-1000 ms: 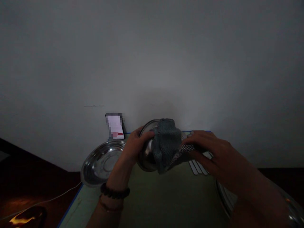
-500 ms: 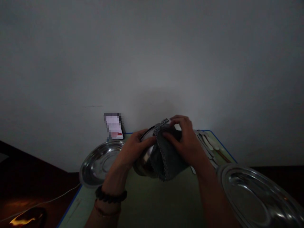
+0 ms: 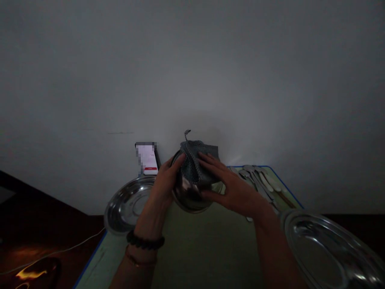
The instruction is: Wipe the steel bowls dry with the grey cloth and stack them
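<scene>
Over the table, a shiny metal bowl (image 3: 191, 197) is tilted on its side, its outer wall partly in view. My left hand (image 3: 166, 178) grips its left rim, thumb on top, with a dark bead bracelet on the wrist. A grey cloth (image 3: 190, 162) with a checkered border lies bunched across the bowl's upper part, and a small loop sticks up from it. My right hand (image 3: 233, 188) presses the cloth against the bowl, fingers over the fabric and thumb lower on the metal. The bowl's inside is hidden.
A metal basin (image 3: 120, 218) stands at the table's left edge, and a larger one (image 3: 319, 249) at the right. Several spoons and other cutlery (image 3: 264, 180) lie at the back right. A lit phone (image 3: 150, 158) leans on the wall. The table (image 3: 207, 253) has blue edging.
The bowl has turned and shifted slightly. The cloth, hanging down its right side before, is now bunched higher over it. My right hand has moved left and down, its fingers flatter.
</scene>
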Available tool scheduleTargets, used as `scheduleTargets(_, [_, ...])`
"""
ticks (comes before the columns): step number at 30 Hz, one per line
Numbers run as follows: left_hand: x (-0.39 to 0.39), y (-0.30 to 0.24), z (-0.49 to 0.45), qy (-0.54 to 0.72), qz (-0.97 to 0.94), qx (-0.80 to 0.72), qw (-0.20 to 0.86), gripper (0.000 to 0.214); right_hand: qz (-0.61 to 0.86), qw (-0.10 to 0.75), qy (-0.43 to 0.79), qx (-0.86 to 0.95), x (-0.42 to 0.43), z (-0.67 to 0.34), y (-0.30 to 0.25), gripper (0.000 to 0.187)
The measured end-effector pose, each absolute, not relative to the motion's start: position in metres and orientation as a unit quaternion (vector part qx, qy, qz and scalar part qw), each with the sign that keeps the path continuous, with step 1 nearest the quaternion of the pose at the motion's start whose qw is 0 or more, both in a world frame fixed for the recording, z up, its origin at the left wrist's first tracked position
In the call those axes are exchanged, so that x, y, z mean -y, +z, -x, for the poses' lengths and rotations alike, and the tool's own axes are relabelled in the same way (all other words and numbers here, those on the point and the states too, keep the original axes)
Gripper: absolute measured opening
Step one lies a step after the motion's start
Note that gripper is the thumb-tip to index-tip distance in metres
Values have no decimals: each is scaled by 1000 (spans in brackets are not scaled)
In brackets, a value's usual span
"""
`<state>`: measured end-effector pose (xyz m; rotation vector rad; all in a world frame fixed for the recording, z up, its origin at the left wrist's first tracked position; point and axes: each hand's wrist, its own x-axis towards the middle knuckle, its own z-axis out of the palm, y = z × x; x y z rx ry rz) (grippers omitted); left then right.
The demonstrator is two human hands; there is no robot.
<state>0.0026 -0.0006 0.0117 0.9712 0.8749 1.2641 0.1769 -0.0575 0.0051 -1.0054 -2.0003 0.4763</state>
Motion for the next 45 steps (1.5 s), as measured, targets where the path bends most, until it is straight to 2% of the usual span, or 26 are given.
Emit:
scheduleTargets(2, [0,10,-2,543,-434,-385,607,30,406,460,180,769,53,-175,3,48])
scheduleTargets(5, [-2,9,2,524,-469,-416,576,36,469,565,146,662,49,-176,5,35])
scheduleTargets(8, [-2,8,6,499,-511,-440,544,36,523,692,53,494,54,-180,11,31])
scheduleTargets(10, [-2,8,6,493,-530,-452,522,35,531,734,11,424,61,-178,17,33])
scheduleTargets(13, [1,11,4,502,-507,-472,518,35,526,685,22,503,72,-169,22,38])
scheduleTargets(17, [5,16,5,531,-448,-469,545,30,446,466,132,752,77,-152,22,48])
scheduleTargets(19, [5,17,7,552,-431,-486,523,24,435,420,167,779,77,-146,22,46])
scheduleTargets(24, [6,15,7,551,-426,-508,507,15,490,454,67,741,73,-135,22,36])
scheduleTargets(29, [7,9,2,557,-436,-479,519,13,508,486,-3,711,60,-121,9,50])
scheduleTargets(34, [4,7,2,530,-450,-463,550,32,514,562,42,646,40,-137,-1,39])
scheduleTargets(38, [-6,7,-1,588,-305,-440,606,37,515,636,139,557,35,-162,0,35])
scheduleTargets(41, [-14,4,-4,653,-212,-362,631,35,514,625,152,567,38,-162,0,34])
scheduleTargets(45, [-19,-1,-5,726,-148,-337,581,31,527,611,93,584,42,-127,-8,44])
